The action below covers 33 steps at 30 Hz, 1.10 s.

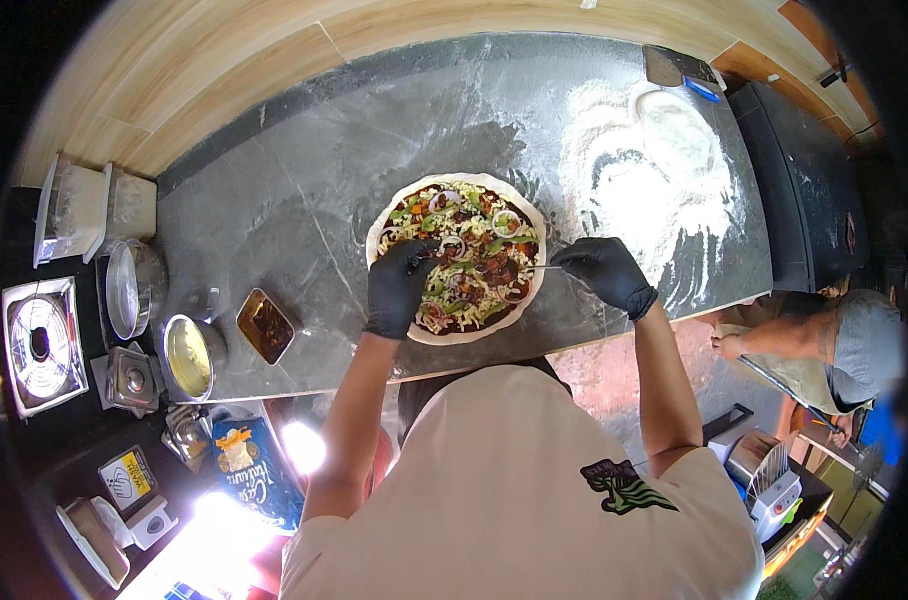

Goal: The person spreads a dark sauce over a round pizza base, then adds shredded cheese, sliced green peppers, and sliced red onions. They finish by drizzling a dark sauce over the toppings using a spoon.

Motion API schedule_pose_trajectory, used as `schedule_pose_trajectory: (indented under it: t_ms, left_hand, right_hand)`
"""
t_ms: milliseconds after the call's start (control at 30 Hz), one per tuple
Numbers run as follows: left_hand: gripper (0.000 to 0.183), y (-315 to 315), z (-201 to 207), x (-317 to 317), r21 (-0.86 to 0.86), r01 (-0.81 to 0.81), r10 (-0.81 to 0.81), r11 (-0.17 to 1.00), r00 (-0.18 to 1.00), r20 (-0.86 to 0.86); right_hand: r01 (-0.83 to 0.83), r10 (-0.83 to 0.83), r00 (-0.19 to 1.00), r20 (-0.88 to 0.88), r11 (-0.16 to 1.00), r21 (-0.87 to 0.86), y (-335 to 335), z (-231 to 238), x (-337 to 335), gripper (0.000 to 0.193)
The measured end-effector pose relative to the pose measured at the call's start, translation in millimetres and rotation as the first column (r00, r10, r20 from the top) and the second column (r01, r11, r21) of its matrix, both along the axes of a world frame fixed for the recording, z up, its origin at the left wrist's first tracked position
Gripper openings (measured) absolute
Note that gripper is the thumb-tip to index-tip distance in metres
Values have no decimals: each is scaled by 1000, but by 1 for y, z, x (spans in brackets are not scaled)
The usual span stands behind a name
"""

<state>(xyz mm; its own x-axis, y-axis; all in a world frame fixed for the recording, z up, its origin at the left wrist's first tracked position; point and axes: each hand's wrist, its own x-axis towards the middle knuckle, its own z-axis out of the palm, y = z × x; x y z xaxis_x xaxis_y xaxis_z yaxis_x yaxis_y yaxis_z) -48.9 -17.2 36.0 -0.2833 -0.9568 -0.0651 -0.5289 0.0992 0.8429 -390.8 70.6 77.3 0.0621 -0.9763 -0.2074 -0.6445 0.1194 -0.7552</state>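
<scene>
An unbaked pizza [461, 258] lies on the dark stone counter [324, 190] before me, spread with dark sauce, shredded cheese, onion rings, green pepper strips and dark red-brown pieces. My left hand [399, 287], in a black glove, hovers over the pizza's left side, its fingers drawn together at the toppings; what they hold, if anything, is hidden. My right hand [606, 274], also black-gloved, is closed just off the right edge. From it a thin metal utensil [544, 267] reaches over the crust toward a dark clump of topping; its working end cannot be made out.
A tray of dark red-brown topping [266, 327] sits left of the pizza, near a round tin of yellowish contents [188, 358]. Flour [654, 180] covers the counter's right part, with a blue-handled scraper [701, 89] behind. Another person [834, 345] is at the far right.
</scene>
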Motion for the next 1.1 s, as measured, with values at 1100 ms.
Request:
schedule_pose_trajectory:
  t_ms: [1100]
  left_hand:
    - [54,84,6,-35,-296,194,-71,935,922,380]
  right_hand:
    - [-83,83,997,0,996,-26,-12,-23,-14,15]
